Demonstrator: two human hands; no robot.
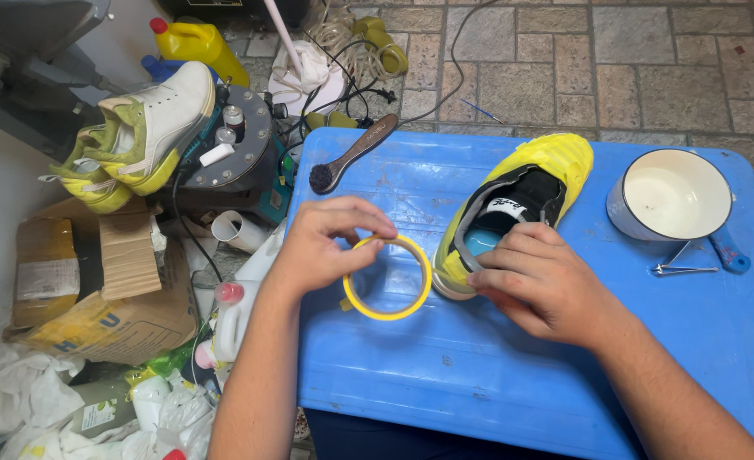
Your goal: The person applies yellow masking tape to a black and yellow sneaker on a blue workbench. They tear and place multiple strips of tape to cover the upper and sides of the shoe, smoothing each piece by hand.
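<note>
A shoe (556, 162) wrapped in yellow masking tape lies on the blue table (445, 375), its opening toward me. My right hand (547, 285) rests on the shoe's heel end, fingers curled over it. My left hand (326, 243) holds a roll of yellow tape (387, 277) upright on the table, just left of the heel, with thumb and fingers pinching its upper rim.
A dark-bristled wooden brush (351, 153) lies at the table's back left. A white bowl (673, 194) stands at the back right, with metal tweezers (682, 269) and a blue-handled tool (729, 254) beside it. White-and-yellow shoes (151, 123), boxes, bottles and bags crowd the floor at left.
</note>
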